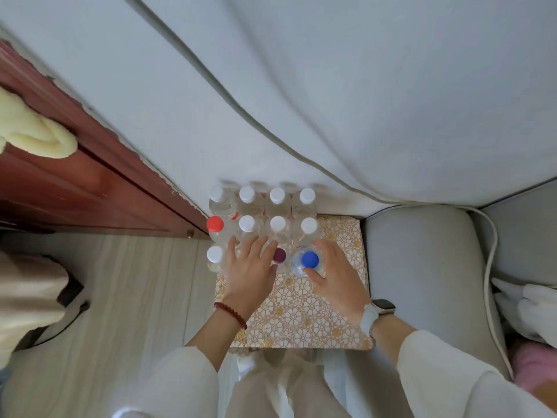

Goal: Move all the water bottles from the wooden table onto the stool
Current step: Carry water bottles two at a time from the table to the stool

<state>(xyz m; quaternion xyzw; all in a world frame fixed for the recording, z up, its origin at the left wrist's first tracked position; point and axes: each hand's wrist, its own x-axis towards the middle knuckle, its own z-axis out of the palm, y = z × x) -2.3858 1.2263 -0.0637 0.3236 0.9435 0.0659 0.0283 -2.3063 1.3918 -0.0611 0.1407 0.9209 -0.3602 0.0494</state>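
Clear plastic bottles stand packed in rows on the stool (340, 315), whose top wears a gold floral cover; you look straight down on their caps. Four white caps form the far row (277, 195), against the grey curtain (331, 86). Next row: a red cap (215, 223) at the left, then three white ones. Nearest row: a white cap (215, 254) at the left edge, a purple cap (279, 255) and a blue cap (309, 259).

Your left hand (248, 273) lies flat with fingers spread, its fingertips touching the bottles of the middle row and its edge just beside the purple cap — it grips nothing. Your right hand (334, 273) curls around the blue-capped bottle, thumb at the near side and fingers at the far side; it looks clamped on the bottle, which already stands on the cover.

Progress, as a judgement: eleven caps are counted on the stool, so the task appears far along, perhaps at its last placement. The near half of the cover is bare, so room remains. What is left cannot be told — the wooden table is not in view, unless the red-brown wood (90, 176) at the left belongs to it, and no bottles show there.
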